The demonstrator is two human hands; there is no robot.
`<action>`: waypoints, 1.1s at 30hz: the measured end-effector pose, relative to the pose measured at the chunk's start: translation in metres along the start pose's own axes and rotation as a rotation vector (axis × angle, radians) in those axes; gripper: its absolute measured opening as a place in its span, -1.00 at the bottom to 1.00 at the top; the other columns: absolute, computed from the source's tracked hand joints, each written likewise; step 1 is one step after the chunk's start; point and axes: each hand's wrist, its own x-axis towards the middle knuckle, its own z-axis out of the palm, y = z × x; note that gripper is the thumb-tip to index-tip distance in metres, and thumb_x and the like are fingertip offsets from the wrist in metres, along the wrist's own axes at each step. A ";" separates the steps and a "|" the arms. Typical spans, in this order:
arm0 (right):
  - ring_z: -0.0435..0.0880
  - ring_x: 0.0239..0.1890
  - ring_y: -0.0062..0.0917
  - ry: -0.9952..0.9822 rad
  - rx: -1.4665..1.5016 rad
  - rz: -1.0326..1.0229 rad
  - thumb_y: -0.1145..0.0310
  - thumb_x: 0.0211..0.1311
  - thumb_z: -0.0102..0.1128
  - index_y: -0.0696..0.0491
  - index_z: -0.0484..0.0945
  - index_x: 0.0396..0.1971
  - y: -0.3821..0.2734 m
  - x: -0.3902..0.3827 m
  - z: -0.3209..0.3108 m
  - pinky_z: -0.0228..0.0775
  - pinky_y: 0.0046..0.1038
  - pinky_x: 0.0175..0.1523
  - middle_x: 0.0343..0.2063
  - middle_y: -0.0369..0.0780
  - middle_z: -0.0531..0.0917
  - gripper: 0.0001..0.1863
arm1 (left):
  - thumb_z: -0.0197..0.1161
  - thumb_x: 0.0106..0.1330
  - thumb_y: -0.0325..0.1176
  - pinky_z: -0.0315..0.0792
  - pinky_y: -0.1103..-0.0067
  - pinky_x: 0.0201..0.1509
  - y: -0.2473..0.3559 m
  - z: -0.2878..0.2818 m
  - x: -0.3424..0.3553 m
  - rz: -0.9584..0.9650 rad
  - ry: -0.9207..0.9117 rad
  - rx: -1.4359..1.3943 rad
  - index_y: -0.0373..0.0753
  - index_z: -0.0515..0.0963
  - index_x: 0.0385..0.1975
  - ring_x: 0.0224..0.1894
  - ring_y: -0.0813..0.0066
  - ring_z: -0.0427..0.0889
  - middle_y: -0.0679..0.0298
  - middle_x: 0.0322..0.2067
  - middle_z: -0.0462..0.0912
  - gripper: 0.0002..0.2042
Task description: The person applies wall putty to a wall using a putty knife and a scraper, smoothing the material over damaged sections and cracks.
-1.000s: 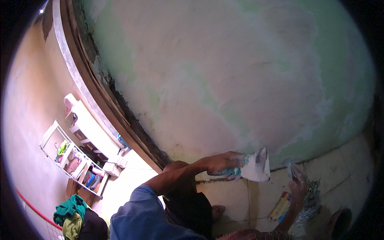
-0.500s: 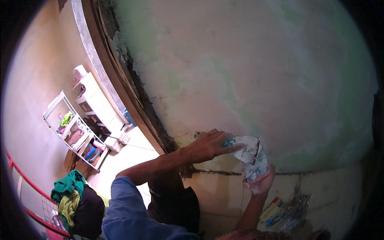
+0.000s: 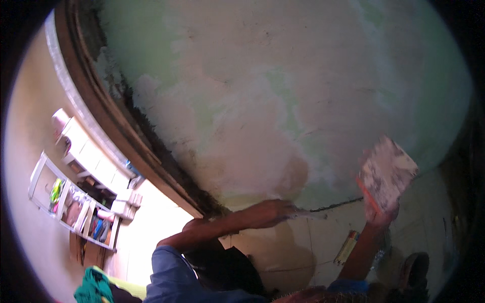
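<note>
My left hand [image 3: 270,213] is closed around a putty knife, held low against the foot of the wall. Its thin blade [image 3: 309,215] shows nearly edge-on, close to where wall and floor meet. Farther right, my right hand [image 3: 382,214] grips from below a flat, red-edged plate [image 3: 389,174] smeared with pale and greyish putty. The two tools are well apart. In front of both hands rises a green wall [image 3: 232,101] with broad beige filler patches; a darker patch lies just above my left hand.
A brown wooden door frame [image 3: 113,126] with a rough, crumbling edge borders the wall on the left. Beyond it stand a white rack [image 3: 76,207] and a white cabinet [image 3: 96,151]. Teal cloth [image 3: 93,285] lies lower left. On the floor tiles are a small packet [image 3: 347,247] and dark footwear [image 3: 415,270].
The hands have parted: my right hand has swung right and up with the plate, while my left has lowered the putty knife toward the wall's foot. The view has shifted too.
</note>
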 end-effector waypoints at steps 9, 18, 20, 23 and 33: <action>0.40 0.18 -0.17 -0.592 -1.845 -1.053 0.53 -0.10 0.30 -0.02 0.56 0.04 -0.035 0.153 0.151 0.35 -0.27 0.12 0.20 -0.05 0.37 -0.44 | 0.02 0.18 -0.53 0.45 0.40 -0.16 0.020 0.014 -0.027 0.171 -0.186 0.151 -0.13 0.36 0.20 -0.29 0.22 0.53 0.15 -0.26 0.49 -0.49; 0.39 0.18 -0.24 -0.781 -2.246 -1.139 0.36 0.02 0.23 0.00 0.55 0.03 -0.045 0.203 0.216 0.28 -0.28 0.18 0.14 -0.11 0.43 -0.53 | 0.02 0.18 -0.48 0.43 0.47 -0.12 0.054 -0.024 -0.037 0.176 -0.147 0.155 -0.17 0.37 0.16 -0.25 0.25 0.54 0.14 -0.25 0.48 -0.53; 0.39 0.18 -0.25 -0.800 -2.324 -1.077 0.33 0.05 0.21 0.01 0.55 0.03 -0.046 0.203 0.225 0.26 -0.28 0.19 0.13 -0.12 0.45 -0.55 | 0.00 0.22 -0.45 0.43 0.42 -0.02 0.053 -0.025 -0.035 0.181 -0.207 0.118 -0.13 0.31 0.22 -0.16 0.23 0.54 0.11 -0.13 0.48 -0.51; 0.39 0.18 -0.28 -0.794 -2.430 -0.977 0.27 0.09 0.19 0.02 0.54 0.02 -0.049 0.206 0.239 0.24 -0.28 0.21 0.11 -0.14 0.47 -0.56 | -0.03 0.25 -0.41 0.42 0.41 0.04 0.053 -0.028 -0.032 0.211 -0.233 0.124 -0.10 0.27 0.27 -0.10 0.23 0.53 0.11 -0.05 0.48 -0.49; 0.38 0.18 -0.35 -0.676 -2.673 -0.669 0.10 0.22 0.11 0.04 0.53 0.00 -0.047 0.203 0.274 0.16 -0.29 0.27 0.04 -0.21 0.55 -0.56 | -0.02 0.24 -0.41 0.38 0.40 0.13 0.060 -0.063 -0.028 0.163 -0.429 0.120 -0.07 0.26 0.28 0.00 0.20 0.49 0.08 0.02 0.43 -0.48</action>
